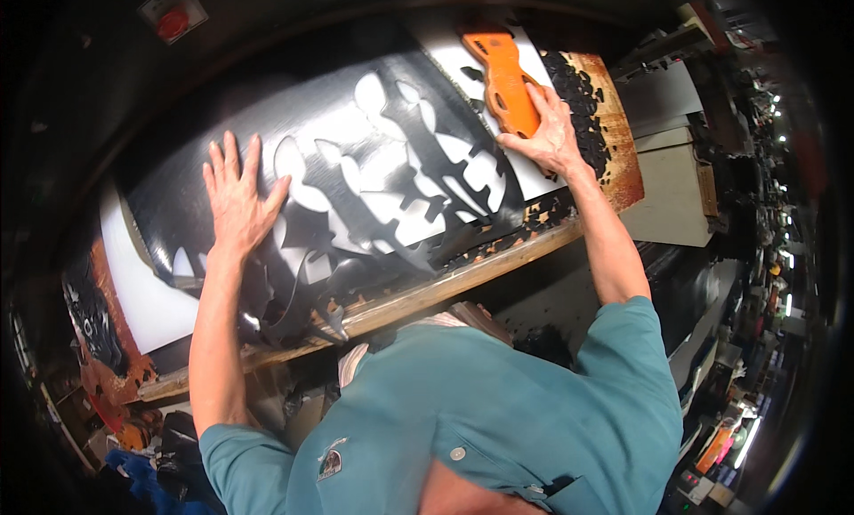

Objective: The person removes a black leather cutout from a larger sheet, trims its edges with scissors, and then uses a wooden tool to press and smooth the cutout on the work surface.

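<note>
A shiny black sheet [203, 128], perhaps leather or plastic, lies over a white board [147, 288] on the bench. Many shaped holes are cut in its near half, and white shows through them. My left hand [238, 199] rests flat on the sheet's left part, its fingers spread. At the far right, an orange cutting die [509, 81], long with a curved outline and slots, stands on the bare white surface beside the sheet's right edge. My right hand [550, 134] grips the die's near end, with the thumb on its near side and the fingers along its right.
A wooden rail [463, 275] edges the bench in front of me. Black scraps [578, 115] litter the worn brown surface at the right. Beyond stands a pale box [667, 190]. A red button [173, 22] sits on the dark machine part at the upper left.
</note>
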Motion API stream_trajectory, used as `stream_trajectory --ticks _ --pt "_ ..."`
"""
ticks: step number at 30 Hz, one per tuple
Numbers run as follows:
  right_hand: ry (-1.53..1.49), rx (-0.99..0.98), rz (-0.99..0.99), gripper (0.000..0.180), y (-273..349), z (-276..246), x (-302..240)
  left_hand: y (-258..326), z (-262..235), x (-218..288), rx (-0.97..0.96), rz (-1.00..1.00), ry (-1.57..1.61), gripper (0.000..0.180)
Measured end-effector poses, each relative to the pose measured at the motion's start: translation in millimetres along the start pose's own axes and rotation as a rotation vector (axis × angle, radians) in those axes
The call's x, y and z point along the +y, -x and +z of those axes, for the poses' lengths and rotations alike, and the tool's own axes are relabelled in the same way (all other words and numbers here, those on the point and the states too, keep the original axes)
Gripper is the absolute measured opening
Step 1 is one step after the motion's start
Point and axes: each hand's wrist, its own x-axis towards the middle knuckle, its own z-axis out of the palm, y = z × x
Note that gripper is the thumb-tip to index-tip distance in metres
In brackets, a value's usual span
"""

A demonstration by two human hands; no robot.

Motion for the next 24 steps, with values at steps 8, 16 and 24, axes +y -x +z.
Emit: stream_trajectory --ticks 8,16,24 --pt "-1.014 -0.082 0.205 0.101 30.8 -51.8 4.0 41.9 -34.7 -1.6 -0.142 0.090 0.080 0.080" --pt "-2.147 -0.112 -0.089 0.130 50.0 -103.3 -17.8 51.0 -50.9 2.9 -0.162 0.138 0.121 0.085" --pt "-2.634 -0.147 0.487 0.120 56.0 -4.9 -23.2 50.7 -47.8 4.4 -0.152 0.100 0.127 0.084"
